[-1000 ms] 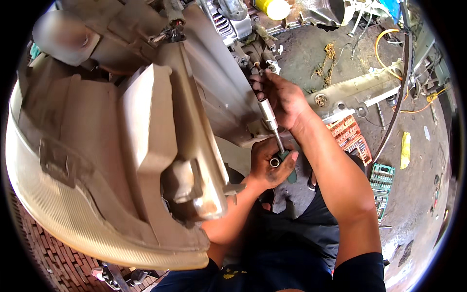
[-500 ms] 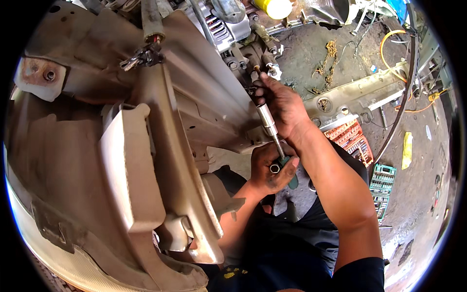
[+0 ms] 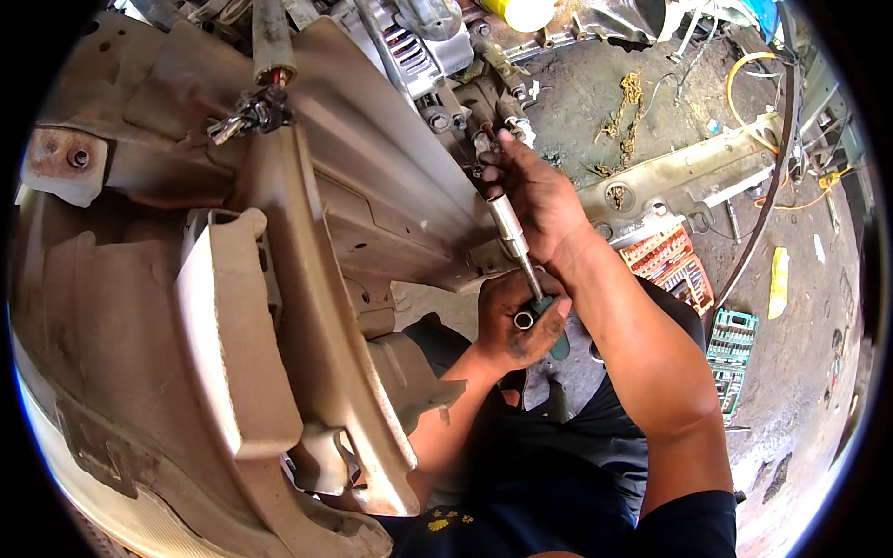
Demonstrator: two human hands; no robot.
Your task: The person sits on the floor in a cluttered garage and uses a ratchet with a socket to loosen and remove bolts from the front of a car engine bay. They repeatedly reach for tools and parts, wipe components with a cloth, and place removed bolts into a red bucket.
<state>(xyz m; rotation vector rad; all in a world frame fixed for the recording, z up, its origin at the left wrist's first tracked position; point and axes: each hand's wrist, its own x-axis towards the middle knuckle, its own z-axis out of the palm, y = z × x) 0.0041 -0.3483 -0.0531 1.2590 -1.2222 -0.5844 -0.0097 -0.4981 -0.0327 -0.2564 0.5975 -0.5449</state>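
My left hand (image 3: 512,316) is closed around a ratchet wrench with a green handle (image 3: 560,348). A long silver socket on an extension (image 3: 508,226) points up from it, beneath my right hand. Between the left fingers shows a round metal end with a hexagonal opening (image 3: 524,321). My right hand (image 3: 547,200) reaches up to the engine, its thumb and fingers drawn together beside a brownish bolt-like rod (image 3: 487,129). What those fingertips grip is hidden. Close by are a bolt head (image 3: 439,121) and metal brackets.
Beige car body panels (image 3: 316,307) fill the left side, with a cut wire bundle (image 3: 251,113) sticking out. Orange (image 3: 668,265) and green (image 3: 732,353) socket sets lie open on the floor to the right. A rusty chain (image 3: 630,112) and a long metal crossmember (image 3: 688,177) lie beyond.
The car body at left has shifted slightly left in the view. Both hands keep nearly the same places, with the wrench still in the left.
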